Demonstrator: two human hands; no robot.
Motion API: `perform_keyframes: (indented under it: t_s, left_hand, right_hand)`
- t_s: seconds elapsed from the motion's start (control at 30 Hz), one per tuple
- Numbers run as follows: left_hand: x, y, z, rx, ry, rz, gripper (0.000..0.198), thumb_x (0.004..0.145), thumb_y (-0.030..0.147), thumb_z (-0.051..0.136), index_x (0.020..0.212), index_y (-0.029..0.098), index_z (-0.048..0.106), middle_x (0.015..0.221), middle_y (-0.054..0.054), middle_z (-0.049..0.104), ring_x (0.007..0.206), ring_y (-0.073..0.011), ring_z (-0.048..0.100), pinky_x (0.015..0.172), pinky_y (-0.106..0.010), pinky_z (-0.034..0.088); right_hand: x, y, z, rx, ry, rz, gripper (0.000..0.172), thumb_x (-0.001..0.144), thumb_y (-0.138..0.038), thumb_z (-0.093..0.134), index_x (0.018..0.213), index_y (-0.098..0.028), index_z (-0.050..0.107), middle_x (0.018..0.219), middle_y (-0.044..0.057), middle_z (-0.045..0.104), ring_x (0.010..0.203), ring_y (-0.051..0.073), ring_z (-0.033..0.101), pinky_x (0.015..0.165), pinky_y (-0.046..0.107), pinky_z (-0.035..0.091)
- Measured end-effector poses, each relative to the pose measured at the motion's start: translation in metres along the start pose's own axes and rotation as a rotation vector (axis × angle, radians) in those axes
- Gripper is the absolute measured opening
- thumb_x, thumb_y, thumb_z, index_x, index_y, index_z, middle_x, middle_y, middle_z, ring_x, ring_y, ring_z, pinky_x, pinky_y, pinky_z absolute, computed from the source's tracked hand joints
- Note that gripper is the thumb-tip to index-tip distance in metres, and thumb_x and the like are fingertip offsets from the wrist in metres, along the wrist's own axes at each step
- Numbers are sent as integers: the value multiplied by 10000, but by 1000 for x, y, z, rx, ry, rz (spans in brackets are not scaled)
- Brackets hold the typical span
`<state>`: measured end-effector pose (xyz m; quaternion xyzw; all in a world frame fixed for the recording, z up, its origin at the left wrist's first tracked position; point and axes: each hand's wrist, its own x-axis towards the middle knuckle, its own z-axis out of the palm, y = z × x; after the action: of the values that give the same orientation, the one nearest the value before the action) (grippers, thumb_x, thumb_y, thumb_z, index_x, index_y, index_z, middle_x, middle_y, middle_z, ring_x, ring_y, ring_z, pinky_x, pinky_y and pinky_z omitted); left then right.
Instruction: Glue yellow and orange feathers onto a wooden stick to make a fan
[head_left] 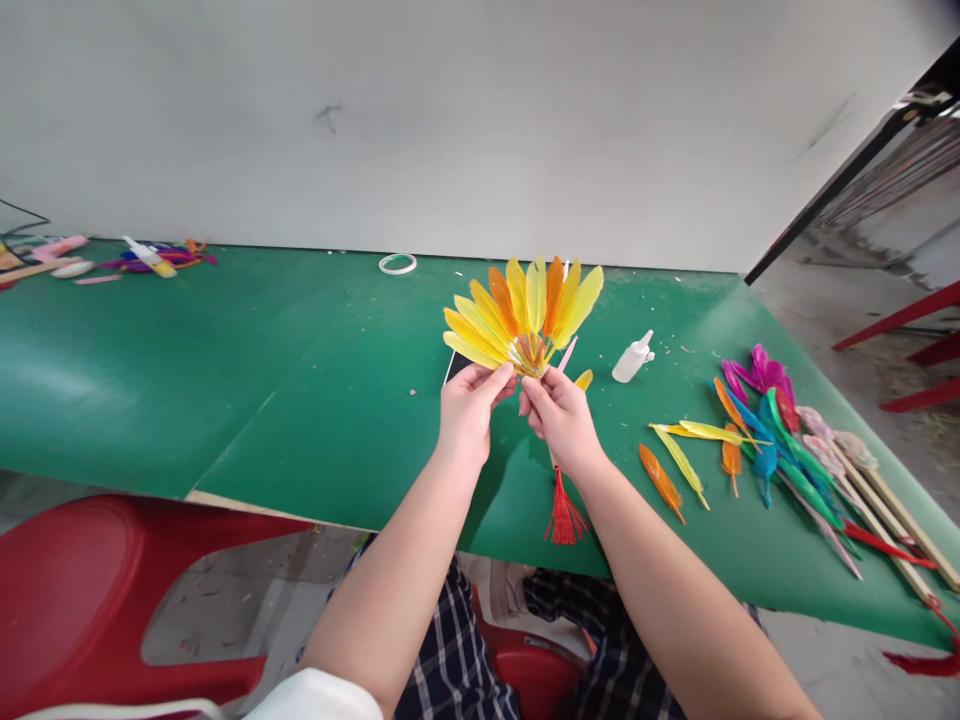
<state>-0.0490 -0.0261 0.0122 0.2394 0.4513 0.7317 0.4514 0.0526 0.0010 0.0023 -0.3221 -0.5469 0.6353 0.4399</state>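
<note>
A fan of yellow and orange feathers [525, 310] is held upright over the green table [300, 380]. My left hand [471, 405] pinches its base from the left, fingers closed on the quills. From the right, my right hand [559, 415] grips the same base, closed round it. A red tassel [564, 515] hangs below my right wrist. One loose yellow feather tip [584, 379] shows just right of my right hand.
A white glue bottle [632, 358] lies right of the fan. Loose coloured feathers [765, 430] and wooden sticks [892, 510] lie at the right. A white tape ring [397, 264] sits at the back. More craft items [150, 258] are far left. A red chair [97, 590] stands below left.
</note>
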Motion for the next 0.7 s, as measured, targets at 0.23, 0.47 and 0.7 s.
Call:
perform_keyframes:
  t_s: [0.23,0.47,0.7]
  left_hand:
    - [1,1,0,-9,-1,-22,190,573,241,752,693,129,657,652,3,641,589,-80,581,637,-227,460]
    - [1,0,1,-23,-21,-26,178,593,242,743,697,125,659,663,-6,645,597,-73,573,635,-215,444]
    - [2,-1,0,13,-11,-15,171,612,269,732,669,131,649,632,-7,633,594,-77,554,596,-202,404]
  right_hand:
    - [0,-1,-1,44,-14,15,213,793,-373,529,727,-182,460,496,-85,483,318,7,309,308,149,221]
    - [0,0,0,82,-17,23,214,796,-382,524,764,-174,488,505,-73,509,294,10,304,289,153,198]
    - [-1,0,1,96,-19,42,241,795,-388,521,828,-149,529,488,-67,503,293,11,304,305,161,183]
